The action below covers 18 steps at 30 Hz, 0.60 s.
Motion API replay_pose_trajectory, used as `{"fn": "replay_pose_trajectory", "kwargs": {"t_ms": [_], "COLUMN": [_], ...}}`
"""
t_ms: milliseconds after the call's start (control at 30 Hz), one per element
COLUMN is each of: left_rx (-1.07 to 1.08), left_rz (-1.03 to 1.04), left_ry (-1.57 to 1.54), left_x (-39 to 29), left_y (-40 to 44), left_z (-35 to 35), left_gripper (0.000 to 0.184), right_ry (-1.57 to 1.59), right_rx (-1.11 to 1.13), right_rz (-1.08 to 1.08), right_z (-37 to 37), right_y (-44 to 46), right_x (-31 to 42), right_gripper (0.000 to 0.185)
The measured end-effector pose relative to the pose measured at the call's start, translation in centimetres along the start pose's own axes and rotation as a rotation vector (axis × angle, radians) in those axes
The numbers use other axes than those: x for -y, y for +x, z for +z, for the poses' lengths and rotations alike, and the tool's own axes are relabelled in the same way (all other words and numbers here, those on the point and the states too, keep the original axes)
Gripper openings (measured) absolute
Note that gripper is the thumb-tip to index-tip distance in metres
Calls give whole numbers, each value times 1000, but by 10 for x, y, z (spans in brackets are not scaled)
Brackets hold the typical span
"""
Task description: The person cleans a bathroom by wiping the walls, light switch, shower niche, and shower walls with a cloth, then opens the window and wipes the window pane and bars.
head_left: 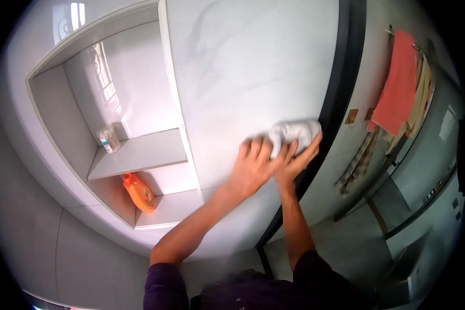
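Note:
A bunched white cloth [300, 135] lies against the pale marbled wall panel [232, 77], close to the black vertical frame [341, 77]. My right hand [294, 161] presses the cloth from below, its fingers bent around the lower and right side. Just to the left, my left hand [250, 166] has its fingers curled at the cloth's left end and against the panel. The two hands overlap near the wrists and thumbs. Part of the cloth is hidden behind the fingers, and its outline is slightly blurred.
A recessed wall niche [139, 155] on the left holds a small clear container of cotton swabs [109, 140] on its shelf. Below stands an orange bottle [139, 194]. At the right, a coral towel [398, 77] and a checked cloth [359, 163] hang beyond the black frame.

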<state>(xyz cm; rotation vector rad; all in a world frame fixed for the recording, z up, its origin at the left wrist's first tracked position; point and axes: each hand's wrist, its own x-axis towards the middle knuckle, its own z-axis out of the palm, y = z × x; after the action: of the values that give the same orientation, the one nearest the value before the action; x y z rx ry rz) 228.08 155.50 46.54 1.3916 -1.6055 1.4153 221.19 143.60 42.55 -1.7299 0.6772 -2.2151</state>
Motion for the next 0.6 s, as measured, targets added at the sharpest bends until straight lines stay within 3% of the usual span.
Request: {"fn": "replay_pose_trajectory", "kwargs": {"t_ms": [133, 167, 333, 400, 467, 500, 567, 600], "left_rx": [77, 94, -178, -262, -391, -415, -412, -411], "left_rz": [-20, -59, -167, -223, -308, -336, -422, -398], "left_ry": [9, 29, 256, 355, 287, 264, 249, 204], "left_x": [5, 11, 68, 99, 118, 124, 124, 119], "left_y": [-31, -31, 44, 77, 103, 104, 98, 89], "left_z": [-15, -18, -65, -86, -100, -106, -111, -107], "left_gripper": [47, 45, 40, 37, 35, 33, 31, 32], "right_ry": [-55, -86, 47, 37, 143, -16, 201, 260], "right_rx": [142, 138, 150, 174, 99, -38, 253, 132], "right_rz": [-28, -62, -539, -634, -760, -896, -812, -888], "right_z": [3, 10, 54, 74, 97, 127, 105, 109], "right_y": [-47, -45, 71, 116, 143, 154, 151, 146], "right_x": [0, 7, 96, 146, 181, 181, 205, 200], "right_gripper": [87, 76, 77, 76, 73, 69, 72, 71]}}
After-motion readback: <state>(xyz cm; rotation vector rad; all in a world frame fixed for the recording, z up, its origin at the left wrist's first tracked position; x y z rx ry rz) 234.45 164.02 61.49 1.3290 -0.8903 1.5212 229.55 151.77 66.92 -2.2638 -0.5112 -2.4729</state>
